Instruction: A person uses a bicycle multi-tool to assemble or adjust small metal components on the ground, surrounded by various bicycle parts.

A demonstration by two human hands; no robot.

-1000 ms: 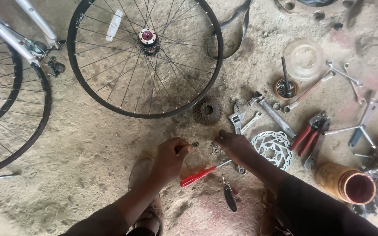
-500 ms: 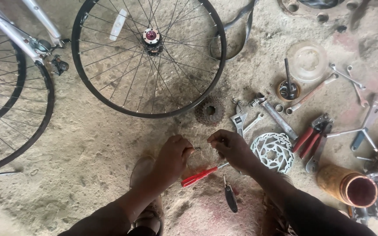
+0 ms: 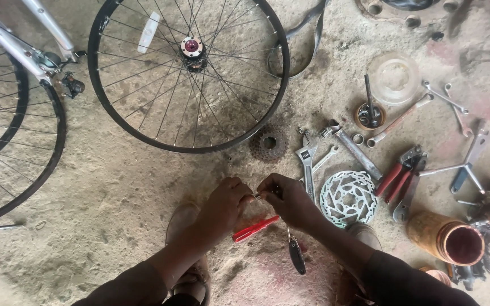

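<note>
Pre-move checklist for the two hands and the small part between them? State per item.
1. Both hands on the part: left hand and right hand meet fingertip to fingertip over a small metal piece. Ok.
2. What the piece is: too small to tell. Cannot tell.
3. Red-handled tool within reach: lies on the ground just under the hands. Ok.
4. Black-handled tool within reach: lies by the right forearm. Ok.
5. Ground under the hands: gritty, sandy concrete floor; a dropped small part could be hard to find. Not ok.
6. Spoked wheel out of the way: lies flat beyond the hands. Ok.
</note>
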